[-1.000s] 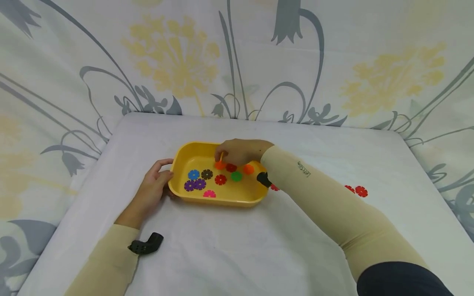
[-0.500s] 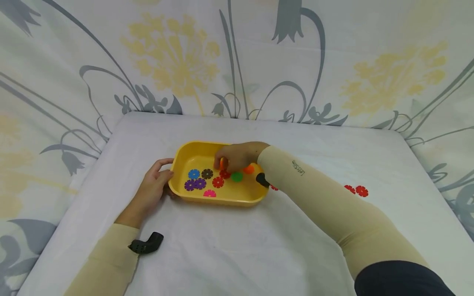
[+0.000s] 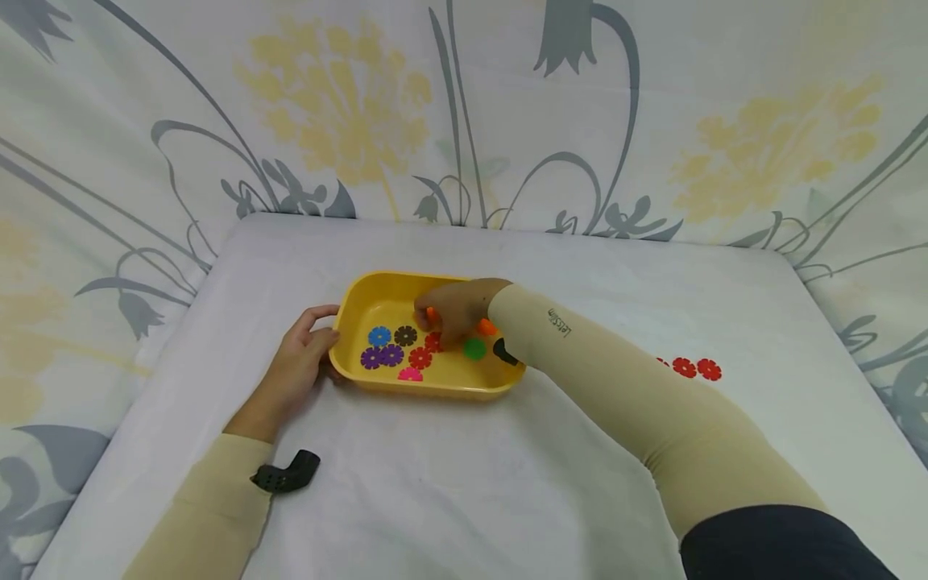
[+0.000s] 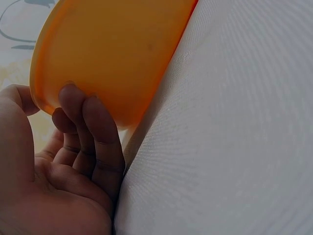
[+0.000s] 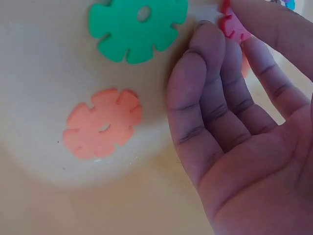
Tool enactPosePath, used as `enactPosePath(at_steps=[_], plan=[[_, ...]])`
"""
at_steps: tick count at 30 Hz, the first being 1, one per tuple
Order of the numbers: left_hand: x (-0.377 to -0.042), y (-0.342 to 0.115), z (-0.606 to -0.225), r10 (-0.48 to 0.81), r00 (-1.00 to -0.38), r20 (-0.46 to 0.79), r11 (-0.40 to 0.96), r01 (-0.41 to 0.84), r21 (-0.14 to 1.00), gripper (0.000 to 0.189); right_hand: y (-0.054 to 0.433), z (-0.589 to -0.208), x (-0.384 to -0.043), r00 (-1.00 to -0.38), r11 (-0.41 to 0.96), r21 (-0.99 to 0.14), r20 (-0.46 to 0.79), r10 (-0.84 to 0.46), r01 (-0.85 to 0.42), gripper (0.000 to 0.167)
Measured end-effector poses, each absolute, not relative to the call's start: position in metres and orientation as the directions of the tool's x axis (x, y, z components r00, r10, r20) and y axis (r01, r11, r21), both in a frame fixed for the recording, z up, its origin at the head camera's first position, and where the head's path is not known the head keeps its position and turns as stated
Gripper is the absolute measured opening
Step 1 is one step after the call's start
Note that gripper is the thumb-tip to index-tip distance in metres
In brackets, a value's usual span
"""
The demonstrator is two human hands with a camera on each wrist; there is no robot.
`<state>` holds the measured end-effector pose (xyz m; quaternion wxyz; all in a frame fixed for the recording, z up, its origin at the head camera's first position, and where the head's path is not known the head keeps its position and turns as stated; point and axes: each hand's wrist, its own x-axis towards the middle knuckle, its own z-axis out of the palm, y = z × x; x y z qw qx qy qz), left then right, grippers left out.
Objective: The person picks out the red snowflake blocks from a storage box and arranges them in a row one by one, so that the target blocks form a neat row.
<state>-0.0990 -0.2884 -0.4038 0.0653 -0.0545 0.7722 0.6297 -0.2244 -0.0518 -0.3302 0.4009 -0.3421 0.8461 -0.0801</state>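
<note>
My left hand (image 3: 299, 354) grips the yellow tray (image 3: 428, 390) at its left end; in the left wrist view the thumb is at the rim and the fingertips lie on the outer wall. Inside the tray, my right hand (image 3: 455, 310) points down with bent fingers. Its thumb and index finger pinch a red flower-shaped disc (image 5: 235, 27), partly hidden by the thumb. Close by, an orange disc (image 3: 432, 316) shows between the fingers. A green disc (image 5: 142, 29) and another orange disc (image 5: 102, 125) lie beside the hand in the right wrist view.
Blue (image 3: 379, 336), brown (image 3: 405, 335), purple (image 3: 392, 355), red (image 3: 420, 358) and pink (image 3: 410, 374) discs lie in the tray's left half. Several red discs (image 3: 709, 369) lie in a row on the white cloth, partly behind the right forearm. A patterned cloth (image 3: 507, 121) hangs behind.
My right hand has shifted slightly left and lower within the tray. Two red discs have slid to the left there, and the green disc slightly right. The left hand keeps its hold on the tray.
</note>
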Motion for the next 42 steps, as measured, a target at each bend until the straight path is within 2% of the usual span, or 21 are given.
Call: enactPosePath(at_steps=[12,15,19,22,25,31,37,42], plan=[[-0.100,-0.289,-0.405,-0.005,-0.984,-0.178,0.196,-0.175,0.965,0.043,-0.055,-0.334,-0.224,-0.452,0.724,-0.397,-0.586,-0.673,-0.564,0.017],[-0.098,-0.289,-0.404,-0.011,-0.982,-0.189,0.204,-0.187,0.961,0.044,-0.054,-0.328,-0.222,-0.438,0.711,-0.419,-0.578,-0.688,-0.564,0.012],[-0.095,-0.289,-0.404,-0.012,-0.983,-0.184,0.202,-0.183,0.962,0.043,-0.050,-0.311,-0.221,-0.439,0.682,-0.480,-0.528,-0.727,-0.551,0.015],[-0.094,-0.288,-0.404,-0.002,-0.985,-0.171,0.182,-0.169,0.969,0.041,-0.037,-0.291,-0.221,-0.502,0.651,-0.524,-0.415,-0.759,-0.550,0.012],[-0.094,-0.287,-0.403,0.009,-0.987,-0.160,0.166,-0.157,0.974,0.039,-0.010,-0.272,-0.220,-0.599,0.624,-0.561,-0.260,-0.757,-0.545,0.016],[-0.094,-0.284,-0.402,0.003,-0.989,-0.148,0.179,-0.145,0.973,0.038,0.075,-0.257,-0.208,-0.766,0.629,-0.576,-0.007,-0.643,-0.523,0.033],[-0.094,-0.284,-0.401,0.001,-0.989,-0.149,0.171,-0.147,0.974,0.037,0.166,-0.263,-0.190,-0.890,0.726,-0.554,0.061,-0.452,-0.407,0.036],[-0.093,-0.282,-0.402,0.002,-0.990,-0.138,0.149,-0.136,0.979,0.033,0.235,-0.272,-0.178,-0.947,0.785,-0.547,0.045,-0.319,-0.291,0.036]])
